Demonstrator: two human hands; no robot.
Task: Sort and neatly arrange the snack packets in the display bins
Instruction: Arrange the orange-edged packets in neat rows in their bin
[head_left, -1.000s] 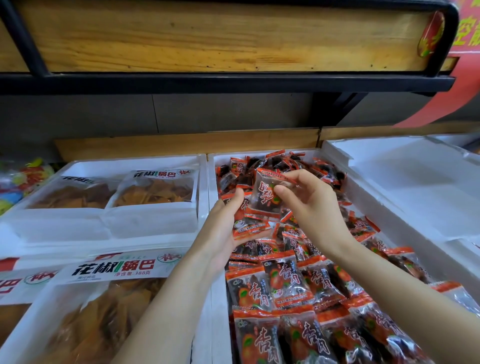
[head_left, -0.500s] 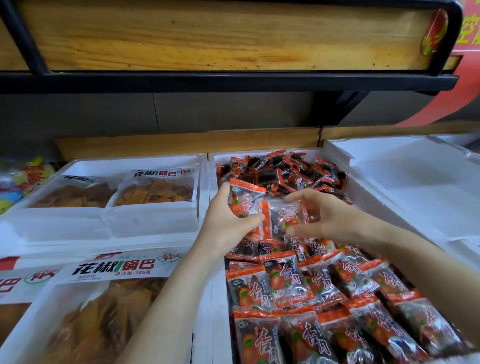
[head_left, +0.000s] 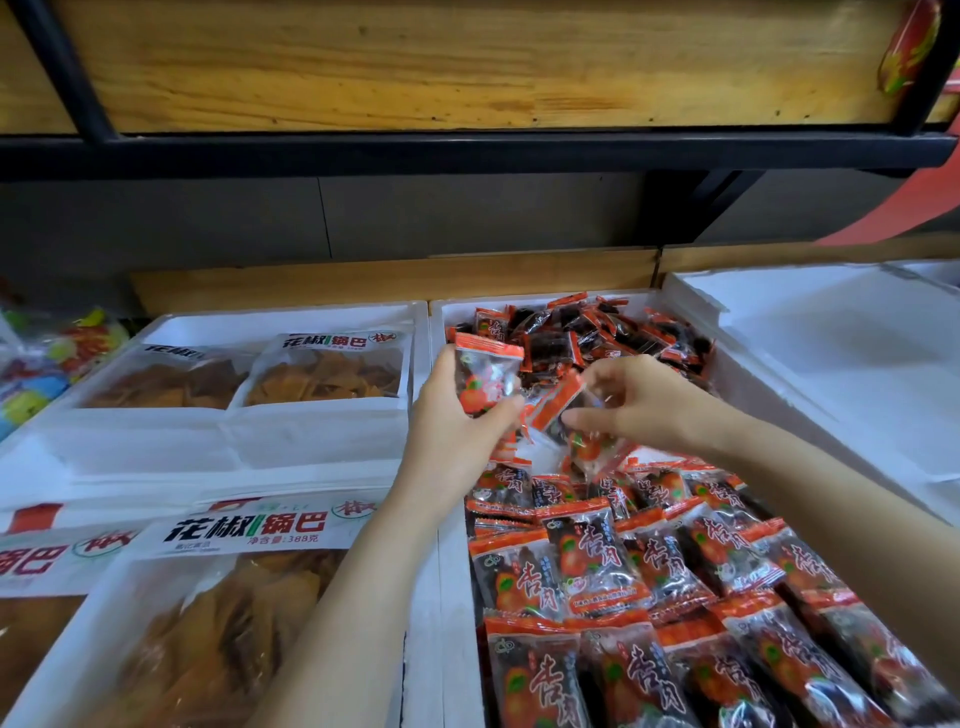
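A white foam bin (head_left: 451, 571) in the middle holds several small orange-and-clear snack packets. Those near me lie in neat rows (head_left: 649, 597); those at the back form a loose heap (head_left: 597, 338). My left hand (head_left: 457, 431) grips one upright packet (head_left: 485, 376) above the bin's left side. My right hand (head_left: 644, 405) pinches another packet (head_left: 558, 410), tilted, just right of the first. A further packet (head_left: 597, 452) hangs under the right hand's fingers; whether they hold it is unclear.
Large bags of brown crisps (head_left: 322, 374) fill the white bins on the left, with more near me (head_left: 223, 623). A white foam bin (head_left: 831, 364) lies on the right. A wooden shelf with a black frame (head_left: 467, 150) hangs overhead. Colourful packets (head_left: 47, 364) sit far left.
Both hands rose a little from the packets. The left hand's packet now stands upright. The right hand turned its packet to a tilt and moved it toward the left hand.
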